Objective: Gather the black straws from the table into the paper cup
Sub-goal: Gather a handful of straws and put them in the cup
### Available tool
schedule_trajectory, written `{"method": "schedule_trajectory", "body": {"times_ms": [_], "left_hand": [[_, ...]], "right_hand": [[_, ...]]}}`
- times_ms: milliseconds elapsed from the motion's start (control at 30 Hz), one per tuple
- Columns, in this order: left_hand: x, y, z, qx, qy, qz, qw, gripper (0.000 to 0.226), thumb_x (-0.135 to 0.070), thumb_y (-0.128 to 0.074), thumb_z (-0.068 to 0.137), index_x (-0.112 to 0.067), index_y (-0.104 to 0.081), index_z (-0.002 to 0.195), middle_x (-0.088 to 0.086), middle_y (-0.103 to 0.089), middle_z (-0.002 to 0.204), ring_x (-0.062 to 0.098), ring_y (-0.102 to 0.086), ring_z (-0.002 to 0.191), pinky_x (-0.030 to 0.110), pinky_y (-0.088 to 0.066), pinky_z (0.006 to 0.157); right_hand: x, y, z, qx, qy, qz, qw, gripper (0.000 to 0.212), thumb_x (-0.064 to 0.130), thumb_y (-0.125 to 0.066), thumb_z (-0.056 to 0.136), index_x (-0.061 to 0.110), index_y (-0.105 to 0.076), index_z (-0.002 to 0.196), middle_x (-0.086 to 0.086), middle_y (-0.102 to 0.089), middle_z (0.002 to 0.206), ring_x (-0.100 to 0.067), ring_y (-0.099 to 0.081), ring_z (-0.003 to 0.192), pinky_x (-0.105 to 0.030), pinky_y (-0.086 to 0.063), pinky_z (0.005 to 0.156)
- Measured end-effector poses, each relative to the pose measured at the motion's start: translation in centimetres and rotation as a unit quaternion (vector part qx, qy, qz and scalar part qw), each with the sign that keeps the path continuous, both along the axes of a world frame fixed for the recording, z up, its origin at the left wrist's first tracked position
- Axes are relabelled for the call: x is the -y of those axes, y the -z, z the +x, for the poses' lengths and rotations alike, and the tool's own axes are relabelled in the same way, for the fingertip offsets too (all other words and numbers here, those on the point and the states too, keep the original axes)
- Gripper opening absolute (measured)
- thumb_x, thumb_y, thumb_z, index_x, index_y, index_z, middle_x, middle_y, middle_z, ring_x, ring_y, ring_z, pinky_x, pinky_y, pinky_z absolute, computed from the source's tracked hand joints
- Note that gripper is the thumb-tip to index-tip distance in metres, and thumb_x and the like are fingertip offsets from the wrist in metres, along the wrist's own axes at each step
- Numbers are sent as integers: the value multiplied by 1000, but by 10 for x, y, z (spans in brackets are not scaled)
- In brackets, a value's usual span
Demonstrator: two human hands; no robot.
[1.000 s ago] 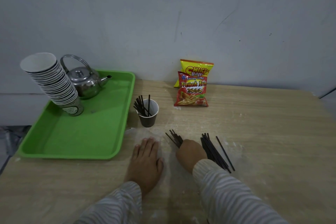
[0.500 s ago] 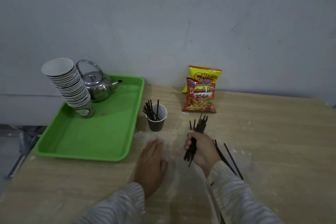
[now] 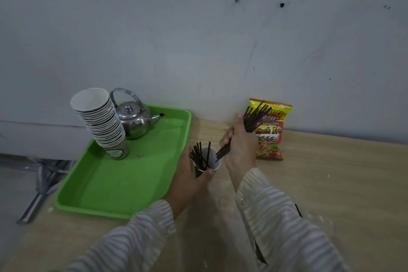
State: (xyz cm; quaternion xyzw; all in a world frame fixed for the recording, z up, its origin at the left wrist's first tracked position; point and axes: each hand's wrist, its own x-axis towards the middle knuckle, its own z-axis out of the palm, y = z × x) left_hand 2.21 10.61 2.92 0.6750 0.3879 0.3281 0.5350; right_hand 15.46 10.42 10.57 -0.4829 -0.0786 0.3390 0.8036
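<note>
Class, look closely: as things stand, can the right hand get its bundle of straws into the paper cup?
Probably yes. The right hand holds the straw bundle beside the paper cup's open mouth, and the left hand steadies it.

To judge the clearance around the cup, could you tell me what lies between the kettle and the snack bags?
In the head view, the paper cup, with straws inside, stands between the kettle and the snack bags, with both hands at it.

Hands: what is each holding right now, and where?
Right hand grips a bundle of black straws around its middle; left hand holds the paper cup by its side.
</note>
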Motion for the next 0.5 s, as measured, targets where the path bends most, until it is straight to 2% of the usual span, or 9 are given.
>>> {"method": "schedule_trajectory", "body": {"times_ms": [67,133,167,200,233,300,367,433,500], "left_hand": [[-8,2,3,-1,16,-9,1000,81,-29,-69,72,-29,-23,139,-18,-44,135,-8,-40,122,23,-33,105],[-12,0,4,-9,31,7,999,72,-25,-64,74,-52,-27,129,-34,-47,127,-12,-42,118,9,-34,98],[-13,-1,4,-21,36,18,999,69,-24,-62,74,-60,-28,122,-40,-48,121,-17,-42,115,4,-34,93],[-13,-2,3,-30,36,19,999,67,-23,-61,75,-61,-28,121,-40,-48,120,-17,-41,114,7,-35,95],[-13,-2,3,-33,36,8,999,66,-24,-60,76,-55,-29,126,-31,-48,126,-13,-42,118,17,-37,101],[-12,2,2,-23,38,-4,999,67,-24,-59,77,-33,-29,136,-6,-48,135,5,-44,124,40,-38,107],[-12,3,1,-18,37,-3,999,67,-24,-58,77,-26,-29,137,0,-47,136,9,-45,125,44,-37,108],[-11,3,2,-19,36,-6,999,66,-23,-58,77,-32,-29,136,-3,-48,136,5,-45,124,37,-37,107],[-10,2,2,-28,35,-2,999,64,-23,-58,77,-49,-29,128,-12,-48,132,-6,-44,120,18,-37,102]], "right_hand": [[-10,10,-4,30,11,-18,999,37,41,-68,80,11,-46,77,4,-41,38,-13,-37,30,-21,-33,35],[-15,23,-8,46,18,-28,998,45,46,-70,74,9,-46,83,5,-42,36,-14,-38,30,-24,-35,38],[-16,30,-11,59,16,-36,998,45,50,-71,71,11,-51,80,6,-43,35,-14,-39,30,-26,-35,41],[-16,35,-13,79,12,-44,996,38,51,-70,69,16,-58,72,5,-43,33,-14,-39,30,-28,-36,44],[-14,40,-15,104,6,-56,993,36,51,-69,70,16,-64,67,5,-44,32,-12,-39,30,-29,-37,46],[-13,42,-18,147,-5,-68,987,9,49,-68,72,41,-66,68,5,-46,31,-10,-40,29,-28,-38,45],[-12,44,-16,172,-15,-68,983,12,44,-70,74,46,-63,64,6,-48,33,-9,-42,31,-23,-39,39],[-10,43,-16,187,-27,-67,980,16,36,-71,77,40,-65,63,7,-50,35,-9,-44,33,-19,-40,38],[-9,46,-16,190,-41,-56,979,21,24,-71,79,33,-64,60,8,-51,37,-8,-45,35,-18,-42,39]]}}
